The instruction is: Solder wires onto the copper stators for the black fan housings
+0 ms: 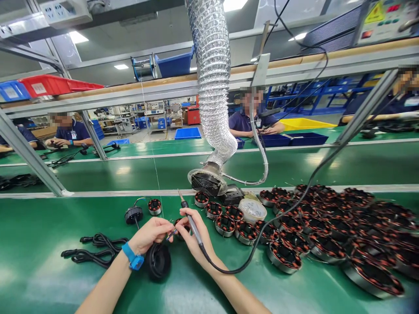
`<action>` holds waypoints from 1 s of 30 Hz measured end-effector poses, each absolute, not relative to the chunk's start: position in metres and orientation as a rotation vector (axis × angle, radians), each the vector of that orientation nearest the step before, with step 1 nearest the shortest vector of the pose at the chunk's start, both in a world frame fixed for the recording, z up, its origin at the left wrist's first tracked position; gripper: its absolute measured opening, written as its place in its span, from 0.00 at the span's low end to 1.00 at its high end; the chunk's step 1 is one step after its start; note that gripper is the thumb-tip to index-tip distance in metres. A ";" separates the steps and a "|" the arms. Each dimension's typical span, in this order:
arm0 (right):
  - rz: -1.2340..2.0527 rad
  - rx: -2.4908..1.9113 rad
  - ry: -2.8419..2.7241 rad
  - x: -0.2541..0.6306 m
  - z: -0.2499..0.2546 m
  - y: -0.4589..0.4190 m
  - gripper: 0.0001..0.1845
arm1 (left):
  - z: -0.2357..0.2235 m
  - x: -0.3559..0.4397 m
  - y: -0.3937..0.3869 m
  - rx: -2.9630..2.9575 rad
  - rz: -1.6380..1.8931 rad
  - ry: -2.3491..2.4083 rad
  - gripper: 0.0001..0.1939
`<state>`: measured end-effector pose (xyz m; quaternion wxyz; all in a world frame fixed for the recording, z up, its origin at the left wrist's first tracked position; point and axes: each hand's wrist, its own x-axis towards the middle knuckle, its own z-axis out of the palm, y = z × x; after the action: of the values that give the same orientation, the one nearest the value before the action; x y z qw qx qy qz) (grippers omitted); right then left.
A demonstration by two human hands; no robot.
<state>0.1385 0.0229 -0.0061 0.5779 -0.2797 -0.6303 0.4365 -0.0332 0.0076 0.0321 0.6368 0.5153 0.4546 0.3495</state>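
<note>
Near surface point(78, 218), green. Tub point(252, 220), round and pale, stands right of middle towards the far edge; small light-coloured bits inside, too fine to identify. Stators point(284, 257) crowd round it, black with copper-red windings in metal rims, and spread to the right edge, loose on the surface, several touching

Left hand point(153, 231): thumb and fingers pinched on thin wires point(170, 235), left of the stators. Blue band point(133, 257) on that wrist. Right hand point(193, 231): closed round an iron point(195, 227), tip pointing up and away, its fingertips also close to the wires. One stator partly hidden behind the hands. Black coil point(165, 264) just below the left hand; hub point(133, 214) and a lone stator just beyond; dark cables point(109, 248) to the left

Fan point(206, 183) under a foil duct point(214, 65), mid-scene, left of the tub

Far surface point(153, 150): two dark blue bins point(310, 139) side by side, right of the duct, a person point(240, 122) seated behind; yellow bin point(309, 124) just beyond. Blue tray point(187, 133) left of the duct, farther off

Shelf point(150, 91) overhead: red bin point(49, 85) beside a small blue one at far left, both labelled; another blue bin point(175, 64) near the duct, spool point(144, 67) to its left. Contents of the shelf bins cannot be seen from this angle
</note>
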 end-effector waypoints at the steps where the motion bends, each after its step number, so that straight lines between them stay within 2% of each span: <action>1: 1.016 -0.662 -1.477 0.139 -0.007 0.023 0.16 | 0.032 -0.033 0.008 1.181 0.805 1.046 0.20; 17: 0.814 -0.762 -1.481 0.137 -0.013 0.023 0.15 | 0.032 -0.022 0.005 1.327 0.926 1.161 0.20; 23: 0.906 -0.755 -1.431 0.132 -0.018 0.025 0.15 | 0.030 -0.020 0.005 1.352 1.029 1.177 0.17; 30: 0.887 -0.812 -1.427 0.129 -0.022 0.024 0.16 | 0.031 -0.020 0.003 1.374 1.079 1.172 0.20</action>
<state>0.1292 0.0235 -0.0224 0.5951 -0.3496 -0.6145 0.3820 -0.0200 0.0034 0.0312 0.4961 0.5671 0.4836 0.4454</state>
